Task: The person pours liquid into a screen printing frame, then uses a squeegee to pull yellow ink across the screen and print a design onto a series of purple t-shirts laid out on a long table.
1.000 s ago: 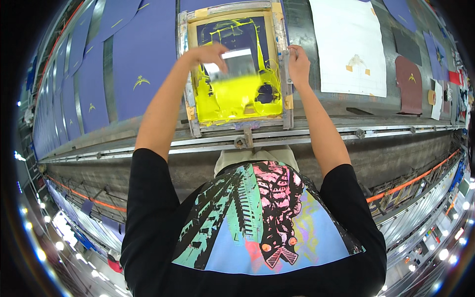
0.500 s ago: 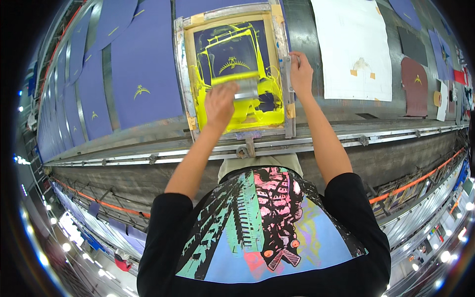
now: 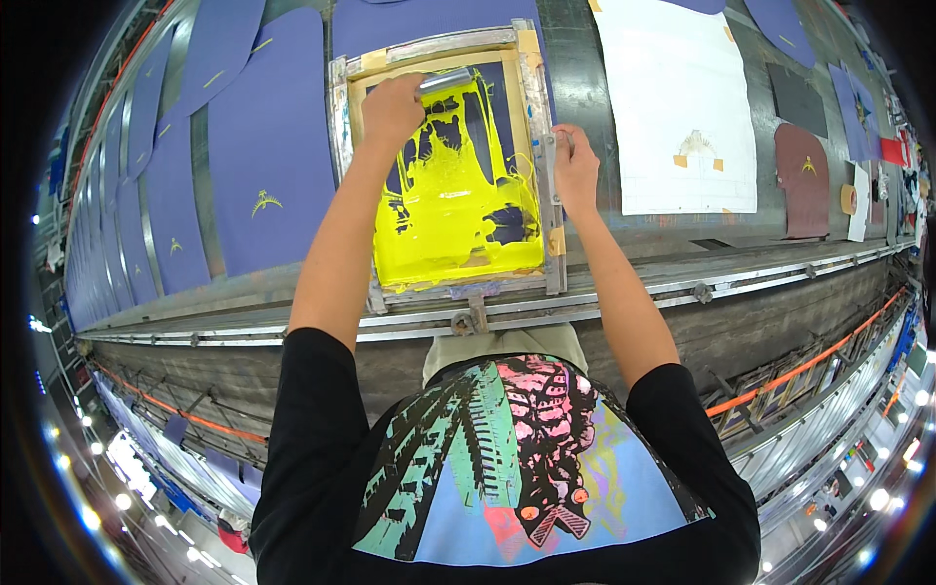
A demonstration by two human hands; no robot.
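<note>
I've got the left hand [image 3: 394, 111] up near the far end of the frame [image 3: 534, 107] on my head cam, fingers wrapped round a flat metal scraper [image 3: 444, 81]. Right hand [image 3: 577, 171] is gripping the frame's right edge. Bright yellow ink [image 3: 444, 229] covers most of the screen, though I can see dark patches poking through. Left of that I'm seeing purple sheets [image 3: 263, 136] with little yellow prints; to the right, a big white sheet [image 3: 678, 88] and a maroon piece [image 3: 801, 185] on the grey bench [image 3: 580, 107].
</note>
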